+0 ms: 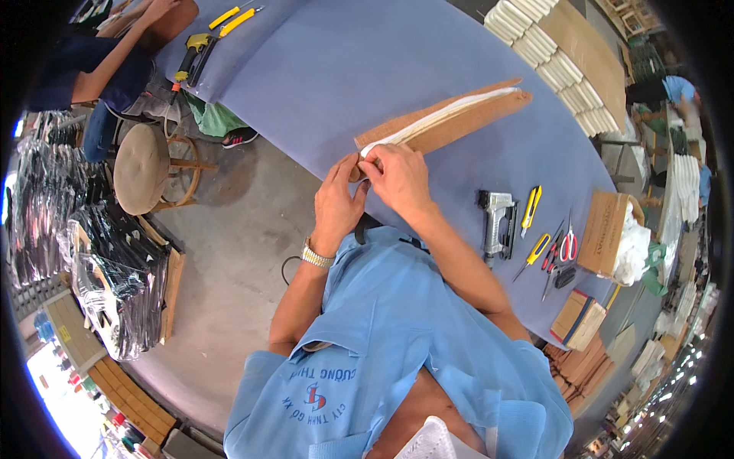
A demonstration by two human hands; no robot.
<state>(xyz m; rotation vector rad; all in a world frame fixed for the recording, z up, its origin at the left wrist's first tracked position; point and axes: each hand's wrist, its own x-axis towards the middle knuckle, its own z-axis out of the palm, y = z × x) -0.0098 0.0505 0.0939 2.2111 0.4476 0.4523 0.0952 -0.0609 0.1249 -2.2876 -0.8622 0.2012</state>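
Note:
A long piece (466,126) with brown leather-like material along both sides and a white, padding-like strip (443,116) between them lies slantwise on the blue-grey table. Its near end reaches the table's edge in front of me. My left hand (339,200), with a watch on the wrist, closes its fingers around the left side of that end. Beside it, my right hand (399,180) pinches the end of the white strip and the brown edge. The fingertips of both hands meet there, and what lies between them is partly hidden.
On the table (321,76) to my right lie a staple gun (498,223), a yellow utility knife (531,211), a screwdriver (533,255), scissors (568,245) and an open cardboard box (608,233). White padded pieces (554,65) are stacked beyond. A co-worker's arm (115,65) and a stool (141,168) are left.

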